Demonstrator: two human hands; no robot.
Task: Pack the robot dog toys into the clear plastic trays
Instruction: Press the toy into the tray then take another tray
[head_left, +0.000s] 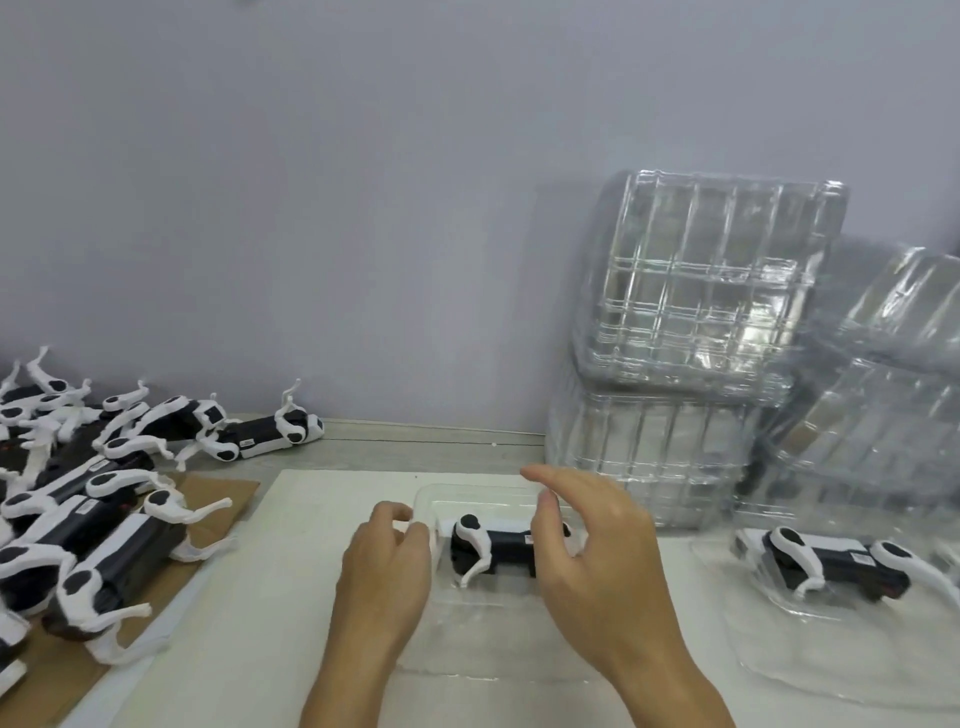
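Centrally, left hand (387, 566) curls at tray (467, 496); right hand (592, 540) hovers spread.

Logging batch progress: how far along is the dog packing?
Early. Done: one packed tray holding a dog sits at the right. In hand: a second dog lies in the centre tray; the left hand is at the tray's left end, the right hand is open over the dog. Left: a big pile of loose dogs at the left; stacked empty trays at the back.

Packing workshop: heaped robot dog toys (88, 499), stacked trays (696, 312).
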